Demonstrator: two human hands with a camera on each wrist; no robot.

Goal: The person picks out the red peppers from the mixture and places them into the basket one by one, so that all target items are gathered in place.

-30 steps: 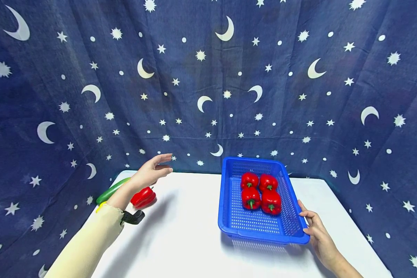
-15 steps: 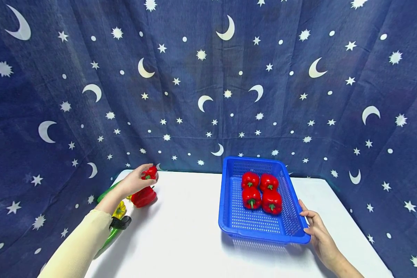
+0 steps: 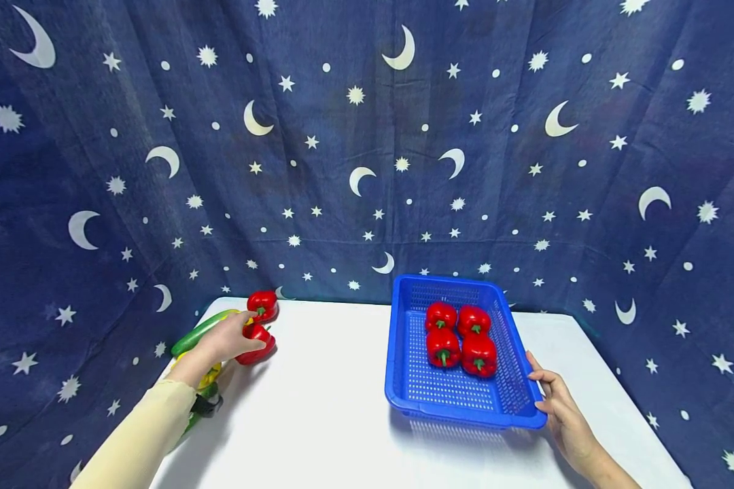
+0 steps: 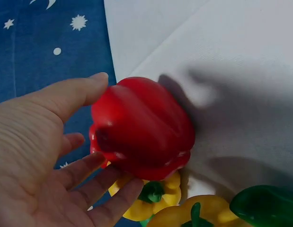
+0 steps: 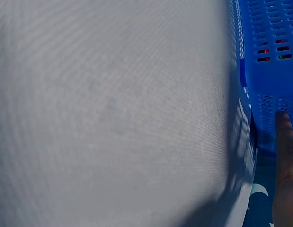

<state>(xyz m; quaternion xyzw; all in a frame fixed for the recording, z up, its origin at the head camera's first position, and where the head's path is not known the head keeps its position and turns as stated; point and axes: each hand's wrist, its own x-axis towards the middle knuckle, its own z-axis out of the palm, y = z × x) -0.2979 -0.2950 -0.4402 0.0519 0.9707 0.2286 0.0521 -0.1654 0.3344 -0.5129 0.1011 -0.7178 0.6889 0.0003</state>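
In the head view my left hand reaches over a red bell pepper on the left of the white table. The left wrist view shows its thumb and fingers spread loosely round that pepper, thumb tip right at its edge. Just behind lies another red bell pepper. On the right, my right hand holds the near right corner of a blue plastic basket, thumb at the rim. In the right wrist view one finger lies along its outer wall. Several red bell peppers stand clustered inside.
Yellow bell peppers lie beside the left hand's pepper, along with a long green vegetable. Another long green vegetable lies near the table's left edge. A blue star-and-moon curtain hangs behind the white table.
My left hand has come down to the left, let go of a red bell pepper at the back, and drawn nearer to the one in front. The right hand and basket have stayed put.
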